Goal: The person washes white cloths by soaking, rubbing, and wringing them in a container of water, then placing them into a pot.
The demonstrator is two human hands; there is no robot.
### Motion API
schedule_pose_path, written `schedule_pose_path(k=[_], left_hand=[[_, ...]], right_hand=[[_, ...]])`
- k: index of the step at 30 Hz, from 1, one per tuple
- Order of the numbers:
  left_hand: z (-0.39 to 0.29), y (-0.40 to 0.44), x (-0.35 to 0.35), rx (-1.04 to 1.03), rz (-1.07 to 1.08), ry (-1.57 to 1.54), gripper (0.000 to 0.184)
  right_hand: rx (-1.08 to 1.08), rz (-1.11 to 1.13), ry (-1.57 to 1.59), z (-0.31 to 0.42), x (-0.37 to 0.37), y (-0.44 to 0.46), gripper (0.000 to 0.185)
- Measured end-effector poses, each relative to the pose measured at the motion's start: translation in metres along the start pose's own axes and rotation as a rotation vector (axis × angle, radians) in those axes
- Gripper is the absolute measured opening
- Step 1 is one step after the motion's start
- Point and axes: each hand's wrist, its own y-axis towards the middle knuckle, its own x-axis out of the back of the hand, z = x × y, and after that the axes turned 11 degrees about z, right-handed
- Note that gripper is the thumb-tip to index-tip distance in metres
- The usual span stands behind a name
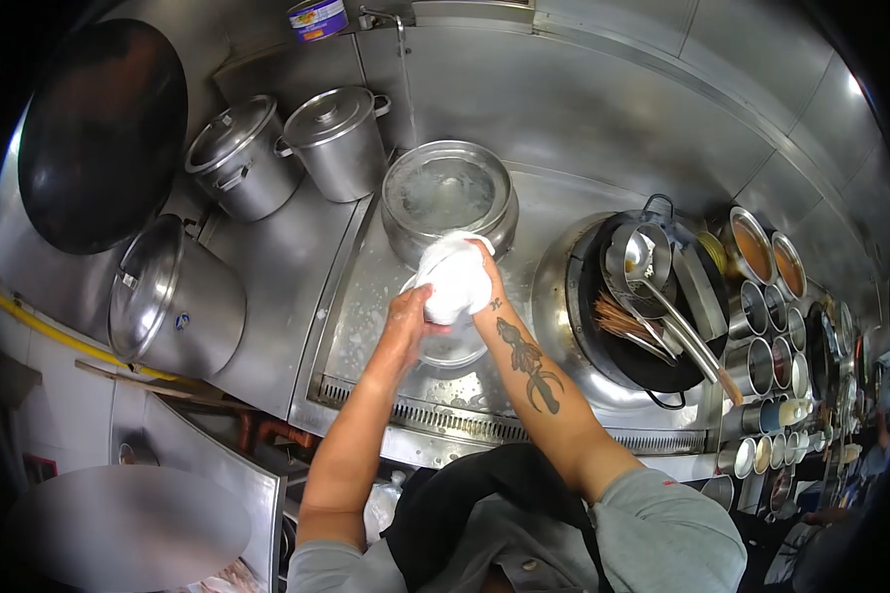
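- Above the steel counter (554,198), just in front of the water-filled pot (400,212): a bunched white cloth (453,282).
- Left hand (408,311) — fingers curled round the cloth's lower left side, gripping it.
- Right hand (486,261) — gripping its right side, partly hidden.
- Off to the right, a black wok (663,373) holding a ladle (641,259).

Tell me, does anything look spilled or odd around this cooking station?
No damage shows. The steel worktop is wet and spotted around the water-filled pot near the tap, perhaps just splashes. The wok looks jumbled, with a ladle and a bundle of thin sticks piled inside, though that may simply be storage.
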Motion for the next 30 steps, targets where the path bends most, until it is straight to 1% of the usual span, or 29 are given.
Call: schedule_pose_path(k=[3, 4, 6, 9, 10, 13, 14, 17, 20, 21, 24, 26, 27, 28, 30], left_hand=[[0.011, -0.006, -0.017, -0.094, 0.186, -0.622, 0.040], [0.015, -0.005, -0.019, -0.078, 0.223, -0.649, 0.041], [0.020, -0.002, -0.021, -0.043, 0.301, -0.700, 0.043], [0.010, -0.007, -0.015, 0.183, 0.290, 0.034, 0.046], [-0.003, -0.020, -0.017, -0.021, 0.375, 0.483, 0.061], [-0.014, -0.036, -0.021, -0.481, -0.026, 1.423, 0.080], [-0.023, -0.037, -0.024, -0.536, -0.030, 1.471, 0.092], [-0.059, -0.038, -0.039, -0.698, 0.119, 1.779, 0.095], [-0.057, -0.016, -0.031, -0.865, 0.481, 1.779, 0.075], [-0.053, -0.011, -0.027, -0.920, 0.597, 1.772, 0.069], [-0.041, -0.001, -0.023, -0.896, 0.567, 1.456, 0.049], [-0.025, 0.011, -0.019, -0.938, 0.364, 0.921, 0.040], [-0.016, 0.018, -0.017, -0.936, 0.260, 0.655, 0.036], [-0.007, 0.027, -0.021, -0.923, 0.090, 0.462, 0.028], [0.006, 0.037, -0.024, -0.651, -0.082, -0.165, 0.024]], right_hand=[[0.041, 0.124, -0.061, -0.014, -0.012, -0.011, 0.030], [0.011, 0.123, 0.008, -0.020, -0.004, -0.011, 0.031], [-0.052, 0.083, 0.043, -0.023, 0.004, -0.012, 0.029], [-0.134, -0.003, 0.067, -0.020, 0.012, -0.016, 0.026], [-0.148, -0.029, 0.065, -0.016, 0.013, -0.017, 0.025], [-0.185, -0.082, 0.058, -0.010, 0.014, -0.020, 0.023], [-0.200, -0.093, 0.060, -0.009, 0.014, -0.021, 0.022], [-0.245, -0.097, 0.066, -0.011, 0.011, -0.026, 0.020], [-0.249, -0.082, 0.074, -0.013, 0.010, -0.028, 0.019], [-0.245, -0.083, 0.075, -0.013, 0.009, -0.029, 0.018], [-0.210, -0.095, 0.070, -0.007, 0.008, -0.026, 0.018], [-0.066, -0.127, 0.048, -0.004, 0.014, -0.021, 0.017], [0.089, -0.155, 0.059, -0.005, 0.017, -0.017, 0.013], [0.159, -0.172, -0.052, -0.004, -0.002, -0.021, 0.011], [0.292, -0.234, -0.269, -0.004, -0.032, -0.023, 0.008]])
